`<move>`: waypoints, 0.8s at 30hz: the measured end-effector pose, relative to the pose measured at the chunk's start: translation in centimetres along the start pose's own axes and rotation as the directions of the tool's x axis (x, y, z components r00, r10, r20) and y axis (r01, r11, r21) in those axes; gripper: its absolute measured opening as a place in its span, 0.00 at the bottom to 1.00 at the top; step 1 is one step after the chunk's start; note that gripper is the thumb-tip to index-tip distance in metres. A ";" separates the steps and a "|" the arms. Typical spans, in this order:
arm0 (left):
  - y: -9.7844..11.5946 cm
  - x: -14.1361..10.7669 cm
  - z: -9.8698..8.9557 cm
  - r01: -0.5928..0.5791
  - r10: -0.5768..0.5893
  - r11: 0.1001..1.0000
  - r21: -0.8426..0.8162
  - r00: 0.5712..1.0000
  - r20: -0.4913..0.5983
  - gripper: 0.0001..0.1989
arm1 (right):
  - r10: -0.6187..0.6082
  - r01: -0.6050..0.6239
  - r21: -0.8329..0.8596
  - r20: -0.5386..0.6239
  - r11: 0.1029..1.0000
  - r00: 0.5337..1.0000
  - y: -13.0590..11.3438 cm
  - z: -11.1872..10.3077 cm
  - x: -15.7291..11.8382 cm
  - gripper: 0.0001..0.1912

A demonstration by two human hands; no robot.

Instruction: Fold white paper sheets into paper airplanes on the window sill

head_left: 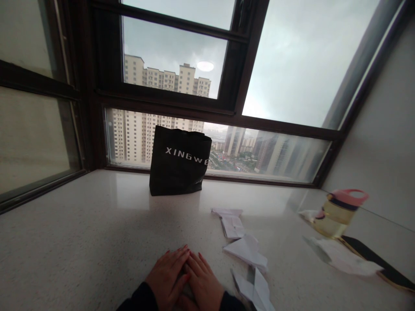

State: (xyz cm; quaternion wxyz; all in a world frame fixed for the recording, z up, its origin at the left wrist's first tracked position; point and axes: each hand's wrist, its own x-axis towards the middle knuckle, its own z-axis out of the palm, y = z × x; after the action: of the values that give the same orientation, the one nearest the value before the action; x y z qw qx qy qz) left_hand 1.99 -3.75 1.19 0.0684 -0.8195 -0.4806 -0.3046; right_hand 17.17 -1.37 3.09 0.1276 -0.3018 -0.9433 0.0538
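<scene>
My left hand (167, 274) and my right hand (205, 278) rest side by side on the speckled white sill (81, 242), at the bottom centre. Their fingertips meet; the fingers lie flat and extended, and neither hand holds anything. Just right of my right hand are several folded white papers (247, 250), laid in a line running away from me. Behind them, against the window, a black bag (180, 166) with white lettering stands upright.
A yellowish bottle (335, 216) with a pink lid stands at the right, beside crumpled white tissue (350, 257) and a dark flat object (382, 261) that looks like a phone. Dark window frames (285, 125) border the sill at the back.
</scene>
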 end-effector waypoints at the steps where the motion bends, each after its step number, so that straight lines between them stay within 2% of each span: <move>1: 0.0 0.0 0.0 -0.001 0.001 1.000 -0.001 1.000 0.000 0.20 | 0.001 -0.001 -0.002 -0.003 1.000 1.000 0.0 0.0 0.0 0.33; 24: -0.1 0.0 -0.1 -0.008 0.008 1.000 -0.005 1.000 -0.001 0.19 | 0.008 -0.008 0.001 0.001 1.000 1.000 -0.3 -0.3 -0.1 0.31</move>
State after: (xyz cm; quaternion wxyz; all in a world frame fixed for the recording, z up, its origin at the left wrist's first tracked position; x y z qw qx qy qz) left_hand 1.90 -3.76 1.24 0.0679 -0.8214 -0.4766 -0.3059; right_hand 17.13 -1.63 3.42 0.1270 -0.3054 -0.9421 0.0548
